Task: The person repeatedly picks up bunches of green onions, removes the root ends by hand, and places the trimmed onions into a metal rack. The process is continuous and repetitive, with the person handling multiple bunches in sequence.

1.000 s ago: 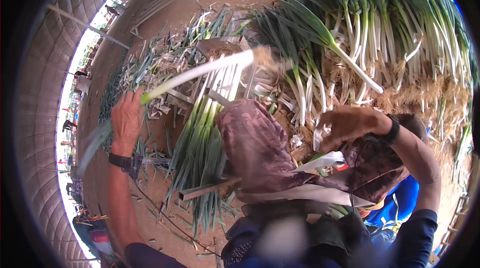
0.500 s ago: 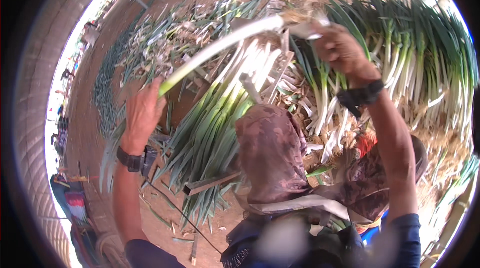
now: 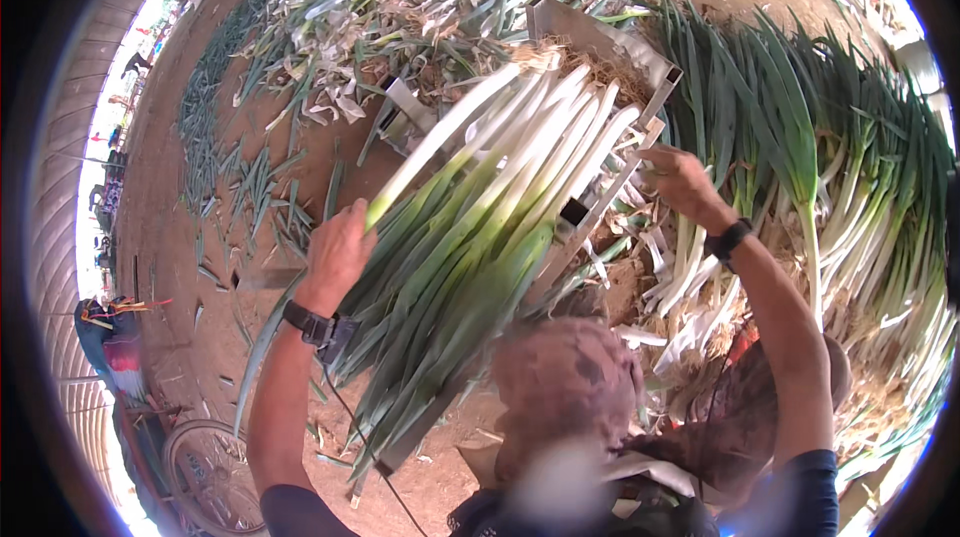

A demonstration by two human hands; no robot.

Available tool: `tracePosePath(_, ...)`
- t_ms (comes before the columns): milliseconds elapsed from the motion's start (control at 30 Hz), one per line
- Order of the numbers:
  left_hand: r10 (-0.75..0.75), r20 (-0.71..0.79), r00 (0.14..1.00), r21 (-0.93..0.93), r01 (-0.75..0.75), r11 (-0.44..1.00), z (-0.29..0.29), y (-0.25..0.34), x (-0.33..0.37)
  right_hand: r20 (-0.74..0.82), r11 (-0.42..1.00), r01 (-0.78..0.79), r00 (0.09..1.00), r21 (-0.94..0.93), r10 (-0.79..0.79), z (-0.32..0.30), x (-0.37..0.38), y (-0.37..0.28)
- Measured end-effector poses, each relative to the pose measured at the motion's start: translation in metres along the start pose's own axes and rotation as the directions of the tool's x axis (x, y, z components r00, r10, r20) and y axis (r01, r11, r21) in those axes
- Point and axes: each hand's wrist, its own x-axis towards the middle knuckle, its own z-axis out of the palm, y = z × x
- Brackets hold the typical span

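Note:
My left hand (image 3: 338,252) is closed around a leek (image 3: 445,132) where its white stalk turns green. The stalk slants up and away, its root end at the far edge of a bundle of leeks (image 3: 540,147). This bundle lies in a metal frame (image 3: 605,37), white ends far and green leaves toward me. Over the frame's right side, my right hand (image 3: 690,192) has its fingers curled together. Whatever may be between them is too unclear to name.
More leeks (image 3: 840,157) lie in a large heap on the right. Peelings and cut leaves (image 3: 350,27) cover the ground at the far left. A bicycle wheel (image 3: 210,472) stands at the lower left. Camouflage-patterned cloth (image 3: 570,387) is close below the frame.
The leek's root end, earlier up by my right hand, now rests at the bundle. My right hand has moved down and away from it. My left hand still grips the leek.

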Motion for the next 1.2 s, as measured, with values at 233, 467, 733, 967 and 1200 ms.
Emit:
tracePosePath(233,-0.114,0.203,0.973,-0.138,0.143,0.98,0.091,-0.011,0.08,0.305,0.964,0.243,0.915,0.106,-0.264,0.089,0.129,-0.074)
tracePosePath(467,-0.163,0.409,0.898,-0.312,0.306,0.9,0.106,-0.024,0.094,0.444,0.73,0.624,0.758,-0.279,-0.478,0.162,0.187,-0.098)
tracePosePath(733,-0.012,0.685,0.728,-0.567,0.543,0.619,0.052,-0.022,0.124,0.447,0.738,0.589,0.786,-0.33,-0.427,0.17,0.181,-0.107)
tracePosePath(967,0.184,0.764,0.618,-0.58,0.534,0.615,0.084,0.012,0.169,0.259,0.795,0.566,0.819,-0.217,-0.512,0.168,0.169,-0.104)
tracePosePath(1200,0.047,0.414,0.909,-0.441,0.155,0.884,0.079,0.013,0.114,0.411,0.772,0.562,0.805,-0.297,-0.428,0.166,0.168,-0.105)
